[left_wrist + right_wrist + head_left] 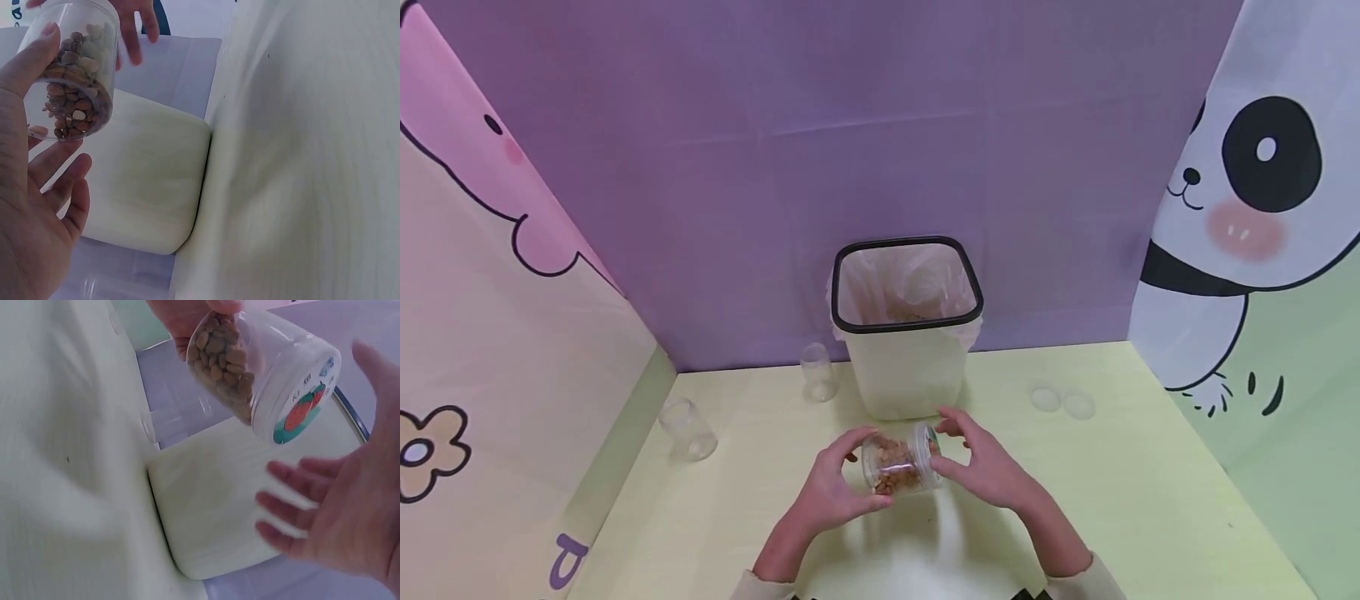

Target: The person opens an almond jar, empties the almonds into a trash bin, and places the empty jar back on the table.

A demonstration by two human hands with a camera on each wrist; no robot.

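My left hand (833, 492) grips the base end of a clear plastic jar (891, 468), which lies tilted on its side in the air. Brown nut-like pieces (72, 106) fill part of the jar. Its lid (306, 394) is on, with a red and green strawberry picture, and points to the right. Around the lid end is my right hand (988, 467), its thumb and fingers spread. The right wrist view shows a gap between those fingers and the lid.
Behind the jar stands a white bin (910, 375) with a black rim and a plastic liner. One clear jar (818, 373) is beside the bin, another clear jar (689, 430) at the left. Two clear round discs (1046, 399) lie on the table's right side. A purple backdrop rises behind.
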